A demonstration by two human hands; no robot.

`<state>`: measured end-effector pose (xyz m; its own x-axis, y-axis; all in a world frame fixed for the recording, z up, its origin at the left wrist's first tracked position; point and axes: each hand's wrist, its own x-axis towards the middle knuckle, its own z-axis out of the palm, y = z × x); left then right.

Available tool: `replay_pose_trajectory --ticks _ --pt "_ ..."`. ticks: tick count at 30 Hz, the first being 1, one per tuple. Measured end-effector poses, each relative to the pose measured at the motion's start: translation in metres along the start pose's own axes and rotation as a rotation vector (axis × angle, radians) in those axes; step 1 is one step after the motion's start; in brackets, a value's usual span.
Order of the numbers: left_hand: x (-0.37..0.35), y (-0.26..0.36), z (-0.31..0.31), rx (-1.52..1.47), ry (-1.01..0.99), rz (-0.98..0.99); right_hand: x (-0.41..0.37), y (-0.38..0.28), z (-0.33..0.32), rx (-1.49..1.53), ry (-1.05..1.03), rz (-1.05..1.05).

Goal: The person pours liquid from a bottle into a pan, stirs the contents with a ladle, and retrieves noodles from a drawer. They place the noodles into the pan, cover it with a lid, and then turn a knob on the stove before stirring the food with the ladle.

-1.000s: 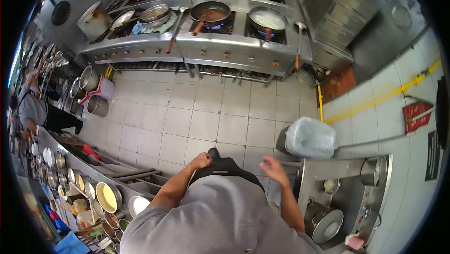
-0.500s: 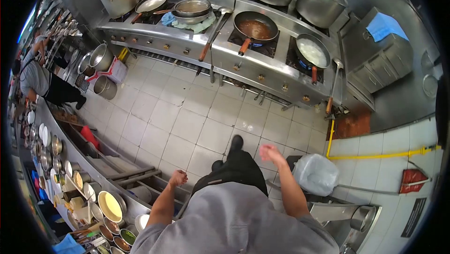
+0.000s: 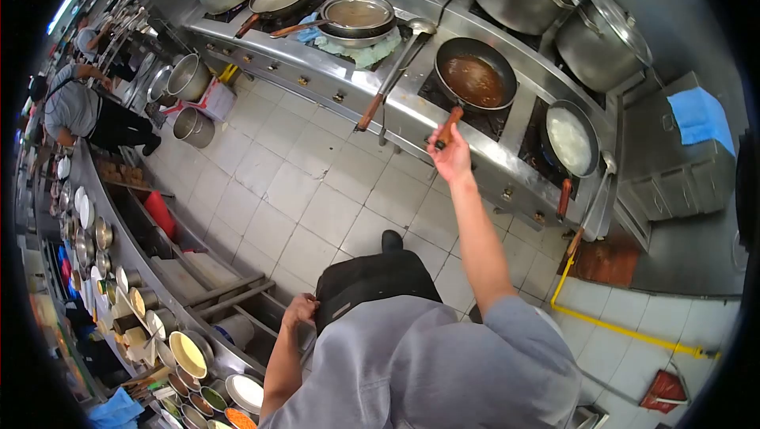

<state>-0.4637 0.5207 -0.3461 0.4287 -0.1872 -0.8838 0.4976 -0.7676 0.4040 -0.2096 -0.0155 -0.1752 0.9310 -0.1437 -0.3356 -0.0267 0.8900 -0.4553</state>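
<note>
Holds the left hand [image 3: 300, 310] at seven o'clock beside the black garment [image 3: 378, 280], fingers curled; cannot tell whether clenched. Reaches the right hand [image 3: 450, 153] to two o'clock, fingers against the brown wooden handle [image 3: 451, 123]; cannot tell whether clenched around it. Has, at one o'clock, the round black pan [image 3: 476, 73] of brown liquid on the steel stove [image 3: 427, 116]; rightward, the black pan of whitish contents [image 3: 568, 142]; beyond, two lidded steel pots [image 3: 600, 43].
</note>
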Motion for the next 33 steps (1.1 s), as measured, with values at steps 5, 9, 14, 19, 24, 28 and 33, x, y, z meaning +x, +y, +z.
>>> replay_pose_trajectory --ticks 5,9,14,19,24,28,33 --pt "-0.055 0.094 -0.009 -0.220 0.048 -0.064 0.001 -0.019 -0.005 -0.201 0.281 0.000" --pt "0.005 0.036 0.018 -0.131 -0.111 0.150 -0.004 -0.015 -0.007 -0.247 0.319 -0.053" --pt "-0.069 0.094 -0.022 -0.479 -0.151 0.172 0.011 0.007 0.017 -0.193 0.278 -0.074" --pt "-0.106 0.096 -0.094 -0.851 -0.101 0.330 -0.003 0.056 -0.005 -0.052 0.347 0.001" --pt "-0.098 0.125 -0.132 -0.051 0.425 0.199 -0.046 0.152 -0.104 -0.698 0.038 0.417" --pt "-0.105 0.124 -0.147 0.383 0.283 0.392 -0.115 0.207 -0.123 -1.633 -0.551 0.628" --pt "-0.059 0.027 -0.161 1.218 0.262 0.589 -0.120 0.194 -0.157 -1.654 -0.413 1.148"
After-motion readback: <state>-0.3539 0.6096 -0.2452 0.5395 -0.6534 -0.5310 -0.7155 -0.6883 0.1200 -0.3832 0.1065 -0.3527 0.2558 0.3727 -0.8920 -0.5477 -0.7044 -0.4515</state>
